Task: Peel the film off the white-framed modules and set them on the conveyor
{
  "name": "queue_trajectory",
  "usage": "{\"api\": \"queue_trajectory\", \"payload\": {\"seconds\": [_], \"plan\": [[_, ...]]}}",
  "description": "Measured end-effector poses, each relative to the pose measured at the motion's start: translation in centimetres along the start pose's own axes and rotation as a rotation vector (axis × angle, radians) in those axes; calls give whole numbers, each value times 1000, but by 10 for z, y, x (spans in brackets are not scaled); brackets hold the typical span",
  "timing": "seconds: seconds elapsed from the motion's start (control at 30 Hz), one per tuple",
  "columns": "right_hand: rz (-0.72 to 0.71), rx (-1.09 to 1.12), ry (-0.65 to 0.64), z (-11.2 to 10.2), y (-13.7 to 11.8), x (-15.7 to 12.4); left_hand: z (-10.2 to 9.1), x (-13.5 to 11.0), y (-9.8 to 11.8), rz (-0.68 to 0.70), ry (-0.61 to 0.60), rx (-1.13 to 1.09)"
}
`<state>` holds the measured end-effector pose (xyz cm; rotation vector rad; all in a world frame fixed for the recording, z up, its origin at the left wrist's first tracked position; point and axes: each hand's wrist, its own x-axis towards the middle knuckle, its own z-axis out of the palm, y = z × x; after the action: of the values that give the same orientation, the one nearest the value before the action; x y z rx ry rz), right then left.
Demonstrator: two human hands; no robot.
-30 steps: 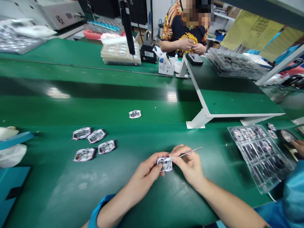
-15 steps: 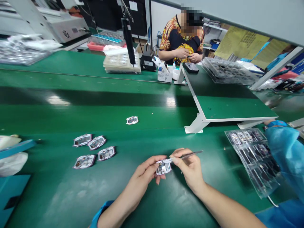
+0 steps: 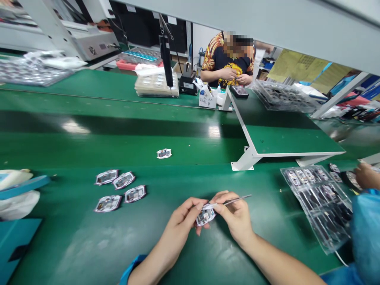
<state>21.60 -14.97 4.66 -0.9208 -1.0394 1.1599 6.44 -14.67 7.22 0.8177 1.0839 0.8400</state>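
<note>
My left hand (image 3: pixel 185 217) is closed on a small white-framed watch-like housing (image 3: pixel 205 217), gripping it by its left side, with parts of a circuit visible inside. My right hand (image 3: pixel 234 213) pinches a pair of thin metal tweezers (image 3: pixel 239 198), whose back end points up to the right. The front tips lie over the top edge of the housing, where a small whitish part shows; whether they grip it I cannot make out. Several similar housings (image 3: pixel 135 194) lie on the green bench to the left, and one single white frame (image 3: pixel 164 153) lies farther back.
At right lies a clear compartment tray (image 3: pixel 314 198) holding housings, beside a co-worker's blue sleeve (image 3: pixel 366 229). A low green-topped stand (image 3: pixel 297 138) rises behind it. An electric screwdriver (image 3: pixel 166 59) hangs over the far bench. Another person (image 3: pixel 228 65) works opposite. Blue tape (image 3: pixel 25 188) is at left.
The view has tilted up slightly, so the scene sits lower. Both my hands keep their hold on the housing and tweezers. The co-worker's arm at right has drawn back from the tray, showing more housings.
</note>
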Motion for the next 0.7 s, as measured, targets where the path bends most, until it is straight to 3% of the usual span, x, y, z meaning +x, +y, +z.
{"api": "queue_trajectory", "payload": {"seconds": [0.1, 0.33, 0.53, 0.7], "plan": [[-65, -37, -45, 0, -3, 0, -2, 1, -2, 1, 4, 6], [-399, -348, -150, -3, -13, -2, -7, 4, -2, -43, 1, 78], [-427, -397, -191, -5, -14, 0, -7, 3, -2, -78, -21, 90], [-344, -338, -128, -6, -8, 0, -6, 3, -1, -65, -30, 82]]}}
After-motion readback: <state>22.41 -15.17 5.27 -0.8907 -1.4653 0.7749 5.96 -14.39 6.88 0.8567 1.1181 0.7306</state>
